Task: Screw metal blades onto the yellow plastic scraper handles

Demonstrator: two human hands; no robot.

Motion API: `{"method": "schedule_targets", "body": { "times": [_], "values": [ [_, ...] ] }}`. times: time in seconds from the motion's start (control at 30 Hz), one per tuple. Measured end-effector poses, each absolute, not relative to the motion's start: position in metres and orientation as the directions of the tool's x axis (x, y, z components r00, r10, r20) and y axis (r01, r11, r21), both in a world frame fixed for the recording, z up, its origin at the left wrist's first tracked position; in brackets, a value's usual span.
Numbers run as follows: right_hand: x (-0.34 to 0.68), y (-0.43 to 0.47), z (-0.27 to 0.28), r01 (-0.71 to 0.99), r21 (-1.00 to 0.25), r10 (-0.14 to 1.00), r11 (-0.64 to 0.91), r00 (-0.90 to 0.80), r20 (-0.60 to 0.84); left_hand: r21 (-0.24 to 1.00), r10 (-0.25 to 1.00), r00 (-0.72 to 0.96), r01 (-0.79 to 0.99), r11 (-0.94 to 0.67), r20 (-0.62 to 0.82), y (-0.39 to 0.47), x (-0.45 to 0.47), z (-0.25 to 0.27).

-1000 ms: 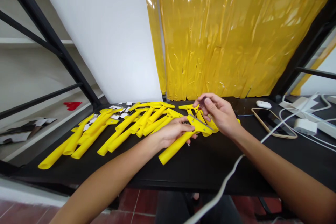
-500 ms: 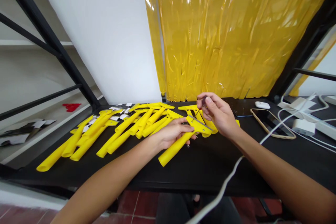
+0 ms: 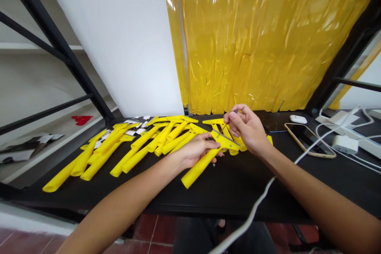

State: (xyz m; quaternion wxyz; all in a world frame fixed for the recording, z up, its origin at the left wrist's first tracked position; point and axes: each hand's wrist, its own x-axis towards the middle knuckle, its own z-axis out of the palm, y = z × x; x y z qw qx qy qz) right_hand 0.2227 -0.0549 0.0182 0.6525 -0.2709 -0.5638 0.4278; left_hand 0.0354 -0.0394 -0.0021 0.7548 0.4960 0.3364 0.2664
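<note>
My left hand (image 3: 196, 151) is closed around the neck of a yellow scraper (image 3: 200, 169), whose hollow handle slants down toward me. A grey blade strip runs along the scraper's wide head, with small screws in the yellow plastic. My right hand (image 3: 248, 131) pinches a small screwdriver (image 3: 222, 128) with a dark handle and a thin shaft. Its shaft slants down to the scraper's head near my left fingertips; the tip's exact contact is too small to make out. Several more yellow scrapers (image 3: 166, 133) lie to the left and behind my hands.
On the right of the black table (image 3: 143, 194) lie a phone in a tan case (image 3: 311, 139), a dark phone (image 3: 272, 122), a white earbud case (image 3: 297, 119) and a white charger (image 3: 345, 144). A white cable (image 3: 264, 194) crosses in front of my right forearm. Yellow plastic strips (image 3: 253, 47) hang behind.
Both hands keep their grip, and the scraper stays almost in place. My right fingers have shifted slightly around the screwdriver's handle. The view has tilted a little.
</note>
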Motion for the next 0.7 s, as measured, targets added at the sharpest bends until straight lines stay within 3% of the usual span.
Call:
{"method": "schedule_targets", "body": {
  "times": [0.3, 0.5, 0.7],
  "values": [
    [0.224, -0.0557, 0.0172, -0.295, -0.835, 0.865, 0.464, -0.053, 0.499, 0.921, 0.763, 0.596, -0.096, 0.377, -0.25, -0.0396, 0.0359, -0.0015],
    [0.2243, -0.0575, 0.0199, -0.168, -0.832, 0.841, 0.529, -0.027, 0.54, 0.923, 0.767, 0.594, -0.102, 0.371, -0.243, -0.0406, 0.0369, -0.0012],
    [0.2223, -0.0554, 0.0183, -0.233, -0.846, 0.863, 0.48, -0.048, 0.503, 0.917, 0.774, 0.581, -0.112, 0.384, -0.253, -0.0406, 0.0382, -0.0035]
  ]
}}
